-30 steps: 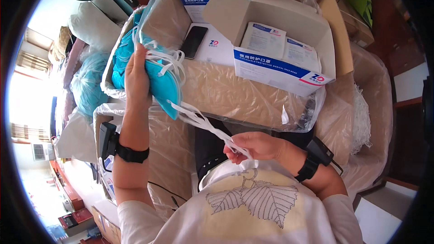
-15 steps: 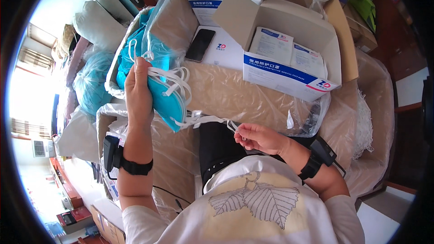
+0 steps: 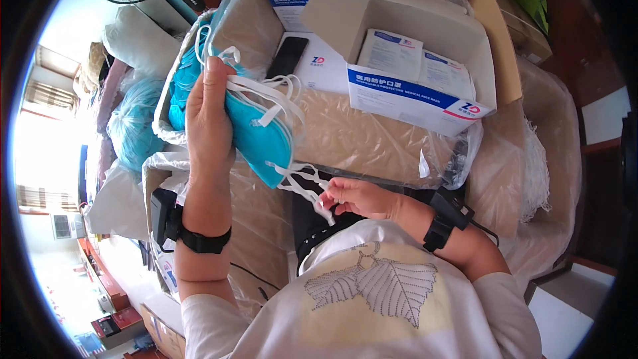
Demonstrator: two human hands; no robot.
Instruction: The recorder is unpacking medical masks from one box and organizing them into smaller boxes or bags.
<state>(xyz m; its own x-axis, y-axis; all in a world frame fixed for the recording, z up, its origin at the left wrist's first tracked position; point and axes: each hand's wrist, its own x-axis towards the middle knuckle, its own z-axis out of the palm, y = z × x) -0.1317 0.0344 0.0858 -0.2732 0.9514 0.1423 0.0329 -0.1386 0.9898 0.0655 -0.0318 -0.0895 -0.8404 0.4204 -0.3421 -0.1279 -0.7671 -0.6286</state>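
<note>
Gripping a blue mask (image 3: 260,138) at four o'clock, left hand (image 3: 211,110), white straps (image 3: 290,172) pinched at nine o'clock, right hand (image 3: 364,198).

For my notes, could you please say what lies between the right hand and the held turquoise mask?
The head view shows white straps between the right hand and mask.

Mask (image 3: 263,141) — partly behind left hand (image 3: 210,116)

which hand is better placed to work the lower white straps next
Probably the right hand: it is right at the lower white straps, seemingly touching them, while the left hand is busy gripping the teal mask.
</note>
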